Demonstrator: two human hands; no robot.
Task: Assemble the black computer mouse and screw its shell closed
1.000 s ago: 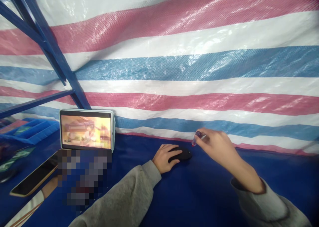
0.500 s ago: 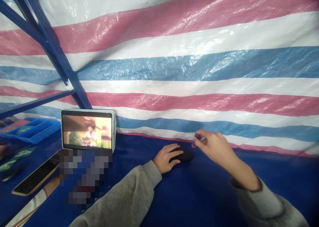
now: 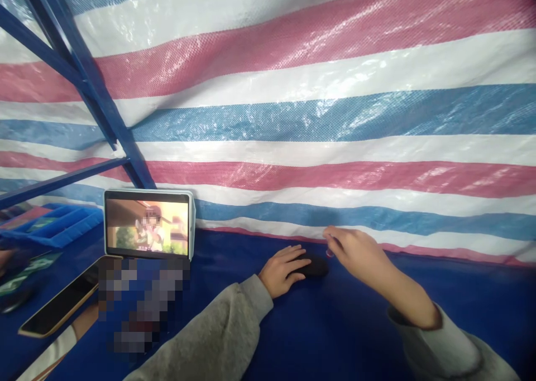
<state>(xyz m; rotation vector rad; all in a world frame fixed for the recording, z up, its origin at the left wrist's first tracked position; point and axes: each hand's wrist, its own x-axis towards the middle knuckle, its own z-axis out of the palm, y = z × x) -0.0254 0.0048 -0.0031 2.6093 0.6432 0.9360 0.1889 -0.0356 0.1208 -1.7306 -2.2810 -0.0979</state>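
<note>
On the blue table surface [image 3: 347, 319], my left hand [image 3: 281, 270] is laid over the left end of a black, rounded, mouse-shaped object [image 3: 317, 266]. Its fingers rest on top and the thumb is along the near side. Just to the right, my right hand [image 3: 355, 252] pinches a small purple-red object [image 3: 330, 252] between thumb and fingers, close to the black object's right end. Most of this small piece is hidden by the fingers, and I cannot make out its kind. Both arms wear grey sleeves.
A tablet [image 3: 147, 225] showing a cartoon stands at the left, with a phone [image 3: 69, 297] lying before it. Farther left are a blue compartment tray [image 3: 79, 225] and another person's arm [image 3: 62, 347]. Behind the table hang a striped sheet [image 3: 318, 174] and a blue metal frame [image 3: 100, 96].
My right hand has turned a little, so less of the small purple-red object shows. My left hand stays on the black object. The whole view has shifted slightly.
</note>
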